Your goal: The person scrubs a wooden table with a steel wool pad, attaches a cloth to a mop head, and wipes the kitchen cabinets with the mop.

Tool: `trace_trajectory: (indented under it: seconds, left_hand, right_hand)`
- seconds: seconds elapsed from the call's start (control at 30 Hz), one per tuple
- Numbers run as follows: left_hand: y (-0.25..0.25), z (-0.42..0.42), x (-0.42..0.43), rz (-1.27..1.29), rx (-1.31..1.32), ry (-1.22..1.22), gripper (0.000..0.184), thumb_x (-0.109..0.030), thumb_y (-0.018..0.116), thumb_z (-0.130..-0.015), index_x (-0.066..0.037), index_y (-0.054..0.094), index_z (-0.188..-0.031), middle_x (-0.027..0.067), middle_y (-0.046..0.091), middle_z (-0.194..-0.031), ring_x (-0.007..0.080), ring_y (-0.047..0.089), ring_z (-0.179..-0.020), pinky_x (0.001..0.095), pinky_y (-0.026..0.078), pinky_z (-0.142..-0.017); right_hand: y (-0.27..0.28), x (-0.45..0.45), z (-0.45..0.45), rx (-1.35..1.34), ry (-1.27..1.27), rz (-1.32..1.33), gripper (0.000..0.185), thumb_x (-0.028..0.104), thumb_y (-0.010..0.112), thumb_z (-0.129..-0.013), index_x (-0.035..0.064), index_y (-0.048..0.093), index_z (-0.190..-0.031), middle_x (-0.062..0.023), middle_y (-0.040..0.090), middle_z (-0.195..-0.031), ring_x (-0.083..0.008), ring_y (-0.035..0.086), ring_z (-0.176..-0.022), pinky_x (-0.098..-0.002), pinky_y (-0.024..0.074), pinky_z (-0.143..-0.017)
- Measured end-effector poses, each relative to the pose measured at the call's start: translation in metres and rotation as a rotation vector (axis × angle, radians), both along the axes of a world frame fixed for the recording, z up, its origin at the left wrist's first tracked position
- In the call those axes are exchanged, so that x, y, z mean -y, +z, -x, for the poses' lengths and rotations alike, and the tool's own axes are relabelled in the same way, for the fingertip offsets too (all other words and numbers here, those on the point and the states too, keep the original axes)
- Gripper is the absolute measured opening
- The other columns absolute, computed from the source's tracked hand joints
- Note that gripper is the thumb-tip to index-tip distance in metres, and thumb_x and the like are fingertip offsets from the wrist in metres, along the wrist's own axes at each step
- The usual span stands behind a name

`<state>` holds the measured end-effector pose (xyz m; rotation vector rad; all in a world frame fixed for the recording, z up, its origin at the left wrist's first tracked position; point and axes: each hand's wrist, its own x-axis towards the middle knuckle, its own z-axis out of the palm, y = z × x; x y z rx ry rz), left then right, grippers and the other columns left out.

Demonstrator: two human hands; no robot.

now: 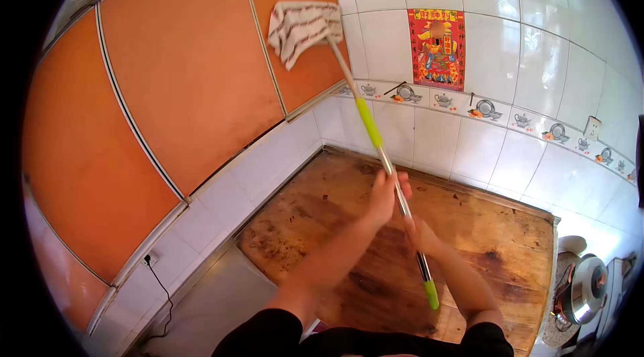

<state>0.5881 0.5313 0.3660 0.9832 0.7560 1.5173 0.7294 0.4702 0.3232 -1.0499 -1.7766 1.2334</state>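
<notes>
A long mop (365,126) with a silver pole and bright green sleeves slants across the view. Its head is covered by a white cloth with brown stripes (305,25), which lies against the rightmost orange cabinet panel (295,82) near the wall corner. My left hand (386,193) is wrapped round the middle of the pole. Lower down, my right hand (419,233) grips the same pole, above its green end. The pole partly hides the fingers of both hands.
Below my arms spreads a stained wooden board (463,229). A red poster (437,48) hangs on the tiled wall. At right, a lidded pot (582,290) stands on a stove, under a wall socket (592,128). A black cord (168,300) hangs at lower left.
</notes>
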Motion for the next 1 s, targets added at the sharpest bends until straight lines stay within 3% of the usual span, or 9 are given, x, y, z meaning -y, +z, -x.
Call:
trace_trajectory:
  seconds: [0.23,0.3,0.43,0.5,0.6,0.7,0.73,0.83,1.0]
  left_hand:
    - [0.141,0.017,-0.089,-0.162,0.082,0.005,0.022,-0.025,0.056,-0.093,-0.007,0.045,-0.090,0.0047,0.048,-0.070,0.0160,0.049,-0.053,0.0316,0.042,-0.045]
    - [0.144,0.016,-0.096,-0.107,0.101,0.046,0.025,-0.025,0.062,-0.090,-0.007,0.044,-0.087,0.0036,0.047,-0.067,0.0142,0.046,-0.050,0.0304,0.039,-0.042]
    - [0.101,0.014,-0.102,-0.070,0.067,0.167,0.030,-0.025,0.064,-0.087,-0.008,0.041,-0.079,0.0026,0.044,-0.063,0.0122,0.041,-0.042,0.0293,0.035,-0.035]
    - [0.090,0.013,-0.097,-0.084,0.103,0.171,0.028,-0.021,0.064,-0.087,-0.007,0.041,-0.079,0.0028,0.043,-0.061,0.0123,0.041,-0.041,0.0285,0.035,-0.034]
    - [0.088,0.007,-0.092,-0.098,0.113,0.167,0.026,-0.020,0.063,-0.087,-0.007,0.042,-0.080,0.0025,0.043,-0.061,0.0120,0.040,-0.041,0.0282,0.034,-0.035]
    - [0.101,-0.003,-0.094,-0.122,0.106,0.143,0.024,-0.019,0.062,-0.088,-0.008,0.042,-0.080,0.0017,0.043,-0.063,0.0111,0.039,-0.043,0.0278,0.033,-0.037]
    - [0.113,0.000,-0.100,-0.154,0.095,0.134,0.023,-0.019,0.061,-0.088,-0.008,0.042,-0.079,0.0016,0.043,-0.063,0.0111,0.039,-0.044,0.0276,0.034,-0.037]
    - [0.149,-0.004,-0.112,-0.200,0.141,0.119,0.023,-0.020,0.059,-0.089,-0.009,0.043,-0.078,0.0014,0.043,-0.061,0.0116,0.039,-0.042,0.0282,0.034,-0.036]
    - [0.131,-0.009,-0.115,-0.215,0.090,0.143,0.026,-0.022,0.059,-0.089,-0.009,0.043,-0.074,0.0014,0.042,-0.057,0.0130,0.040,-0.039,0.0295,0.034,-0.035]
  right_hand:
    - [0.122,-0.080,0.025,-0.167,0.121,0.107,0.048,0.052,0.034,-0.097,0.0083,0.039,-0.077,-0.0040,0.047,-0.052,-0.0160,0.045,-0.037,-0.0306,0.0401,-0.038]
    - [0.110,-0.091,0.031,-0.247,0.146,0.146,0.045,0.051,0.038,-0.097,0.0092,0.038,-0.080,-0.0025,0.045,-0.052,-0.0151,0.043,-0.037,-0.0300,0.0399,-0.038]
    - [0.028,-0.059,0.013,-0.155,0.160,-0.275,0.031,0.036,0.052,-0.095,0.0098,0.041,-0.084,-0.0004,0.048,-0.056,-0.0133,0.049,-0.041,-0.0297,0.0413,-0.040]
    - [-0.028,-0.009,-0.016,-0.073,0.184,0.084,0.025,0.032,0.054,-0.094,0.0101,0.044,-0.088,0.0009,0.051,-0.060,-0.0088,0.049,-0.050,-0.0266,0.0417,-0.045]
    - [-0.128,0.050,-0.054,-0.229,-0.044,0.165,0.024,0.032,0.052,-0.095,0.0082,0.049,-0.093,0.0014,0.050,-0.065,-0.0088,0.050,-0.054,-0.0262,0.0403,-0.048]
    - [-0.114,0.055,-0.071,0.027,-0.222,-0.106,0.029,0.033,0.054,-0.093,0.0043,0.052,-0.097,-0.0088,0.055,-0.070,-0.0144,0.054,-0.067,-0.0344,0.0442,-0.055]
    - [-0.104,0.044,-0.076,0.161,-0.183,-0.175,0.031,0.033,0.055,-0.092,0.0025,0.052,-0.096,-0.0139,0.056,-0.070,-0.0234,0.055,-0.065,-0.0395,0.0444,-0.058]
    - [-0.022,0.027,-0.059,0.211,-0.215,-0.222,0.031,0.033,0.056,-0.092,0.0031,0.052,-0.096,-0.0159,0.057,-0.068,-0.0268,0.055,-0.062,-0.0390,0.0440,-0.058]
    - [-0.043,0.003,-0.048,0.071,-0.305,-0.243,0.032,0.034,0.057,-0.091,0.0034,0.050,-0.092,-0.0168,0.057,-0.066,-0.0295,0.059,-0.061,-0.0404,0.0445,-0.057]
